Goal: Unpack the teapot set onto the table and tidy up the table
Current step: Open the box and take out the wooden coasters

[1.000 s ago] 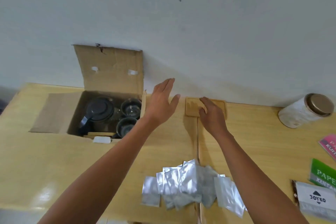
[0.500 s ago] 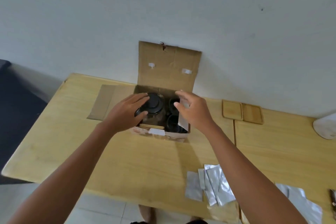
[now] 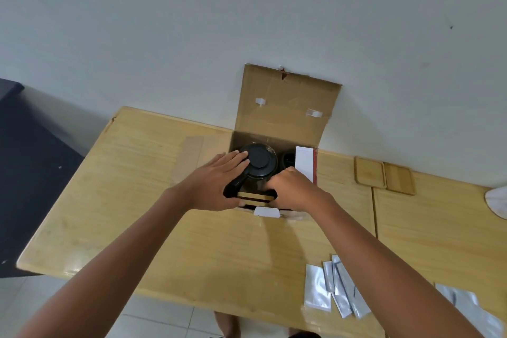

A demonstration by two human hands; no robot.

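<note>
Teapot [image 3: 259,163] sits in the open cardboard box [image 3: 285,107]; your left hand [image 3: 212,186] rests flat-fingered against its black lid. Your right hand [image 3: 295,191] curls over the wooden trays [image 3: 255,197] stacked inside.

text: none legible | cardboard box [image 3: 285,107]: plain (no print) | foil sachets [image 3: 333,287]: unmarked

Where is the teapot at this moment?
Head view, centre: the teapot sits inside the open cardboard box against the wall, between the left hand and right hand.
</note>
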